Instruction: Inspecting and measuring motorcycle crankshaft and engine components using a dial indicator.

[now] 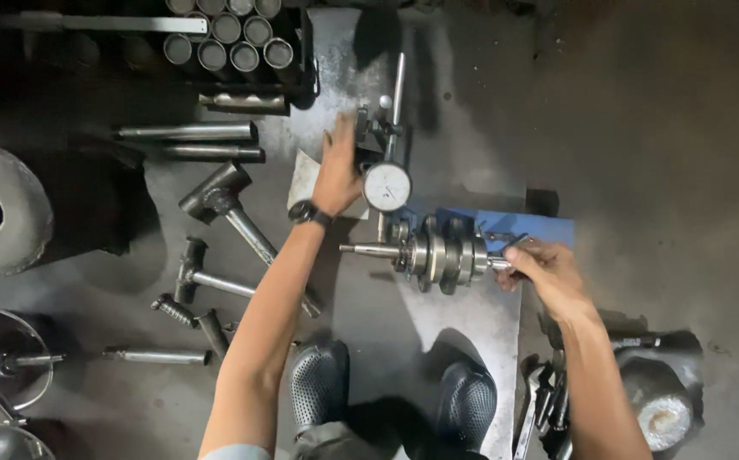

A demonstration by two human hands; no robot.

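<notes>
Crankshaft (pixel 438 253) lying across a blue-painted stand (pixel 548 226) on the steel plate (pixel 472 324), long axis running 9 to 3 o'clock, plain shaft end pointing to 9.

Right hand (pixel 548 271) at the 3 o'clock end of the crankshaft, fingers curled closed about that end journal; touching, grip looks firm.

Left hand (pixel 340 175) up at 11 o'clock from the crankshaft, wearing a wristwatch (pixel 308 213), fingers wrapped on the dark base of the dial indicator (pixel 386 186). White dial face just right of the palm, sitting at 12 o'clock above the shaft's left webs; whether the plunger tip touches a journal cannot be told.

Right hand on the workpiece, left on the gauge only.

Hammers (pixel 225 204) and loose steel bars at 9 o'clock, well apart. Rack of tubes (pixel 229 38) at 11 o'clock. Perforated dark shoes (pixel 318 383) at 6 o'clock.
</notes>
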